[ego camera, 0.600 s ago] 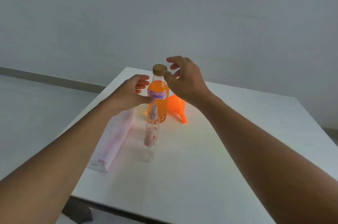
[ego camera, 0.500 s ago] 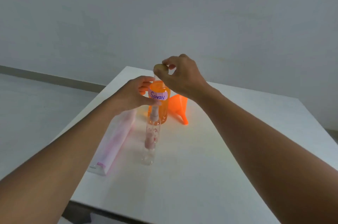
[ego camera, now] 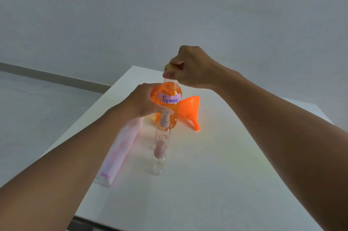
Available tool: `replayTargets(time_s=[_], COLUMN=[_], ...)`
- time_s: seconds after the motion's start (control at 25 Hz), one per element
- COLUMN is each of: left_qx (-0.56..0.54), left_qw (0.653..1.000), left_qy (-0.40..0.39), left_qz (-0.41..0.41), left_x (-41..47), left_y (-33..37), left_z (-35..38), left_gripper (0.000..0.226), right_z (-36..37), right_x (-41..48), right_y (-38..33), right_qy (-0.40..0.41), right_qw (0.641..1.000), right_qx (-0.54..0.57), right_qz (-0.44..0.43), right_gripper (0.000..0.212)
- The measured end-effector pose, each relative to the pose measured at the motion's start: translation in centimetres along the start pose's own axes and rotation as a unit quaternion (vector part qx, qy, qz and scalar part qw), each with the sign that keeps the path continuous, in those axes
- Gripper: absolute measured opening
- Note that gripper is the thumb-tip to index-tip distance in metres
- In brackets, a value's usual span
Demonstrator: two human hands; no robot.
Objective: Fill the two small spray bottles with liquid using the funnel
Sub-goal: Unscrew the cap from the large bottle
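Status: early, only the opening step was in hand. Left hand [ego camera: 144,101] was wrapped round the large clear bottle of orange liquid [ego camera: 170,89] with a handwritten "Spray" label, centre frame; it was upright and looked to be standing on the white table [ego camera: 235,174]. Right hand [ego camera: 194,69] was clenched over the tan round cap [ego camera: 167,66], thumb and fingers pinching it. The cap was mostly hidden, so I couldn't tell if it was loosened, but it looked seated on the neck. The orange plastic funnel [ego camera: 190,105] lay on its side just right of the big bottle, spout toward lower right, untouched. Below the big bottle in frame stood the farther small clear spray bottle [ego camera: 163,132], right in front of it, then the nearer small clear spray bottle [ego camera: 157,164]. Both had pink pump tops on and looked empty, no orange inside. A flat pink-and-white packet [ego camera: 122,147] lay left of them. Done: nothing filled. Left, by my read: cap off, both pump tops off, funnel into each neck, pour, close up.
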State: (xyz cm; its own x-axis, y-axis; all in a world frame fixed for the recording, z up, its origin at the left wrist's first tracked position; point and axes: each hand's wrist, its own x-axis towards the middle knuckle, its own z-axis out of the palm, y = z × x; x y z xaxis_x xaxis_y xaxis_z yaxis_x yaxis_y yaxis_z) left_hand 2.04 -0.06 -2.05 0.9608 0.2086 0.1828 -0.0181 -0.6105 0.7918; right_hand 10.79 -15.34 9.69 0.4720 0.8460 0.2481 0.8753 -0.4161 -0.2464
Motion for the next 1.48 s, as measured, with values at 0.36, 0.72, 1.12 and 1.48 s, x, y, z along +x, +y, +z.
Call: replayTargets(time_s=[0.36, 0.72, 1.12, 1.48], left_qx=[0.023, 0.030, 0.020, 0.021], left_qw=[0.998, 0.995, 0.993, 0.993], left_qy=[-0.047, -0.066, -0.074, -0.077], left_qz=[-0.047, -0.070, -0.086, -0.091], left_x=[0.8, 0.9, 0.8, 0.6], left_y=[0.5, 0.5, 0.4, 0.9], left_z=[-0.7, -0.8, -0.8, -0.8], left_gripper=[0.065, 0.066, 0.069, 0.067], right_z=[-2.6, -1.5, -3.4, -2.7], right_x=[0.9, 0.9, 0.8, 1.2], right_y=[0.0, -1.1, -0.1, -1.4], right_qy=[-0.109, -0.052, -0.128, -0.096], right_qw=[0.978, 0.994, 0.981, 0.974], right_qx=[-0.145, -0.097, -0.089, -0.199], right_qz=[-0.106, -0.014, -0.118, -0.055], right_gripper=[0.022, 0.055, 0.061, 0.028])
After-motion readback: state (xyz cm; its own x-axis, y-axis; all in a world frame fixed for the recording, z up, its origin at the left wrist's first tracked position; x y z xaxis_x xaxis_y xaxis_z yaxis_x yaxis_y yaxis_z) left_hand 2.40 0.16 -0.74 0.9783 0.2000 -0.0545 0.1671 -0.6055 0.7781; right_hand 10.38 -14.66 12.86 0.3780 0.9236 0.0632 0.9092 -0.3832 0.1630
